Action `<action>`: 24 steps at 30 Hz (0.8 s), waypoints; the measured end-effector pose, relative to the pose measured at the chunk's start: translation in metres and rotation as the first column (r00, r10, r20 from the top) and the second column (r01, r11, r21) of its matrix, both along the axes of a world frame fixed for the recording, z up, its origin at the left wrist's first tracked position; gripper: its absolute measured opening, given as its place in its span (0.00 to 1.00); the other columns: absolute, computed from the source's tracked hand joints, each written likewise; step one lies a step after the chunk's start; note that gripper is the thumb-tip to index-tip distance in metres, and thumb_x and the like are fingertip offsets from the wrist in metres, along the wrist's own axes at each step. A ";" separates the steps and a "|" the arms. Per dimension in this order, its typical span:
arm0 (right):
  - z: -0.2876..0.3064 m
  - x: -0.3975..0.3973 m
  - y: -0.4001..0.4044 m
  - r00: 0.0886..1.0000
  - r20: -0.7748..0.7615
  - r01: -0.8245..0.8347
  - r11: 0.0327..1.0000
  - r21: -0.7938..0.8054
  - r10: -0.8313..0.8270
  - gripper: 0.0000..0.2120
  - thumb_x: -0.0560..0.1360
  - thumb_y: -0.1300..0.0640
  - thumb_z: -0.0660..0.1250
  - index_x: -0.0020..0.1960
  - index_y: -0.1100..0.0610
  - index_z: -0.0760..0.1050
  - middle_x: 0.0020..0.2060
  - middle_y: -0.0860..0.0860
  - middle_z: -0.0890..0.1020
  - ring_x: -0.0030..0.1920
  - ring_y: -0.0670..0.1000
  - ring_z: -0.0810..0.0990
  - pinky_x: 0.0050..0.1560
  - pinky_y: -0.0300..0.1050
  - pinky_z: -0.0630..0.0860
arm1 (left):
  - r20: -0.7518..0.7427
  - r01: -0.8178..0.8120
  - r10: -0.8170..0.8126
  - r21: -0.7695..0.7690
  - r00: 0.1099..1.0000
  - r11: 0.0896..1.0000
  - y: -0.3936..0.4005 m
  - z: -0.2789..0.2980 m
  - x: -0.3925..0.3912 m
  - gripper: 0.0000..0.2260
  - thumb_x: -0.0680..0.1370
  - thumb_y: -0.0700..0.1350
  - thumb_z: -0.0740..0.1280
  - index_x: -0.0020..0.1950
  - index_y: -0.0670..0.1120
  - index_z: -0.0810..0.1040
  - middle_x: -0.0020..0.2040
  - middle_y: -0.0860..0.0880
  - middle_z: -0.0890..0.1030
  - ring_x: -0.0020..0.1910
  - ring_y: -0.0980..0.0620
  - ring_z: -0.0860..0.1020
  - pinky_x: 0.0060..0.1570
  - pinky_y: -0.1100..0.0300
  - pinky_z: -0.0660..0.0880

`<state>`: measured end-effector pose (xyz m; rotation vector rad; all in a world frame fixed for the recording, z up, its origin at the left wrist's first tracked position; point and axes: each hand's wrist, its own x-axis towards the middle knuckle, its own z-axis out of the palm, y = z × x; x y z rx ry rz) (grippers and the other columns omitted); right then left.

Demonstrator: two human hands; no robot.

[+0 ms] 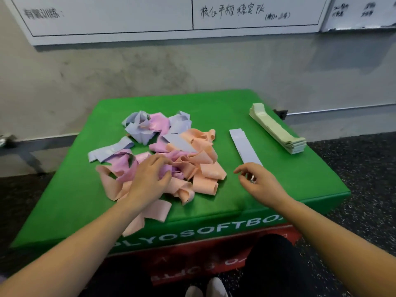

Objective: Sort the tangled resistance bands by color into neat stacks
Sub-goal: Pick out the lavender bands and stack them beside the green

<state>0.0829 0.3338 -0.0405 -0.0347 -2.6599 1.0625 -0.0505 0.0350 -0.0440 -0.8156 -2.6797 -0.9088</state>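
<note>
Resistance bands lay in a tangled heap [158,155] across the left and middle of the green soft box [214,103], lavender, pink and peach loops knotted through one another. Lavender pieces sat mostly toward the far and left side of the heap, pink ones in its middle, peach ones along its near and right side, with one peach band [145,215] spilling over the box's near edge. The left hand [150,179] rested on the near part of the heap, its fingers curled into the pink and peach bands; whether they actually gripped one could not be told. The right hand [257,181] hovered near the box's near edge, fingers loosely bent, its fingertips at the near end of a flat lavender band [244,146] laid straight to the right of the heap. Whether the fingers pinched that end or only touched it could not be told. A neat stack of pale green bands [276,129] lay close to the far right corner, apart from the lavender strip. A whiteboard [107,18] with handwriting hung on the wall behind.
</note>
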 end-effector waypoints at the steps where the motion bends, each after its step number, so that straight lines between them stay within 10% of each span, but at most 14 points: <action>1: 0.004 -0.007 -0.010 1.000 -0.011 -0.021 1.000 0.005 0.021 0.10 0.78 0.61 0.68 0.53 0.47 0.79 0.44 0.42 0.78 0.46 0.42 0.76 0.46 0.38 0.72 | 0.007 -0.026 0.026 0.004 1.000 1.000 -0.011 -0.003 -0.001 0.09 0.77 0.43 0.69 0.56 0.50 0.80 0.60 0.54 0.77 0.61 0.51 0.73 0.63 0.55 0.68; 6: 0.024 -0.040 -0.061 0.989 -0.037 -0.146 0.989 -0.010 0.146 0.17 0.77 0.61 0.68 0.49 0.37 0.75 0.43 0.35 0.80 0.45 0.41 0.76 0.44 0.34 0.70 | -0.033 -0.101 0.101 0.025 0.994 0.995 -0.052 -0.013 -0.010 0.07 0.79 0.45 0.67 0.56 0.52 0.79 0.56 0.56 0.78 0.57 0.52 0.75 0.63 0.46 0.71; 16: 0.038 -0.135 -0.156 0.959 0.018 -0.283 0.956 0.075 0.283 0.09 0.79 0.59 0.64 0.55 0.49 0.81 0.48 0.42 0.80 0.44 0.43 0.76 0.43 0.39 0.72 | 0.010 -0.302 0.303 -0.044 0.953 0.952 -0.096 -0.029 -0.050 0.17 0.78 0.55 0.62 0.66 0.53 0.75 0.66 0.52 0.75 0.65 0.49 0.72 0.70 0.45 0.63; 24: 0.044 -0.227 -0.228 0.919 0.140 -0.393 0.889 0.234 0.370 0.13 0.79 0.59 0.63 0.61 0.54 0.80 0.55 0.49 0.81 0.48 0.46 0.75 0.48 0.40 0.69 | 0.124 -0.417 0.401 0.141 0.907 0.898 -0.123 -0.041 -0.075 0.20 0.73 0.61 0.57 0.52 0.51 0.81 0.58 0.52 0.78 0.60 0.50 0.75 0.69 0.44 0.64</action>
